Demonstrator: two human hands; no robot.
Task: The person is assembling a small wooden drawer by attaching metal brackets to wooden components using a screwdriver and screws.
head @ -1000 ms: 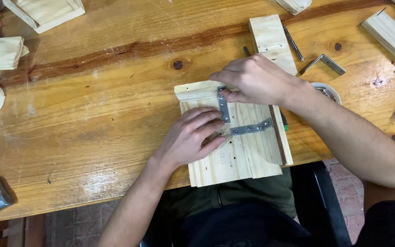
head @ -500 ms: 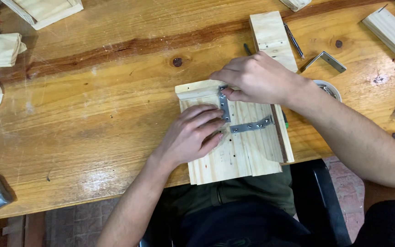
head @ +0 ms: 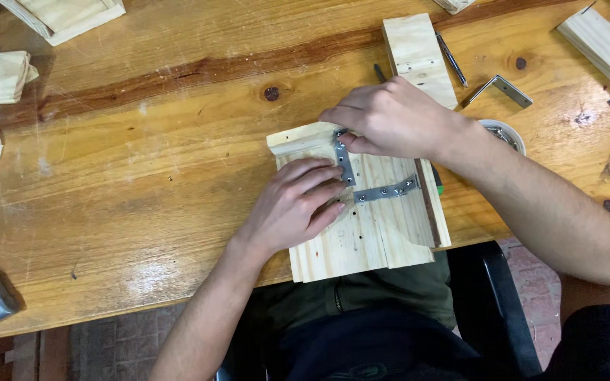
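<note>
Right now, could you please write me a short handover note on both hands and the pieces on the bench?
Left hand: flat on the pine panel, fingers against the metal angle bracket, pinning it.
Right hand: fingers pinched at the bracket's upper end, on something too small to make out.
Panel lies on the wooden bench at its near edge.
Done: bracket laid on the panel, some screws showing in its horizontal arm.
Left: the upper end looks unfastened.
Spare bracket and small round dish sit to the right.
</note>
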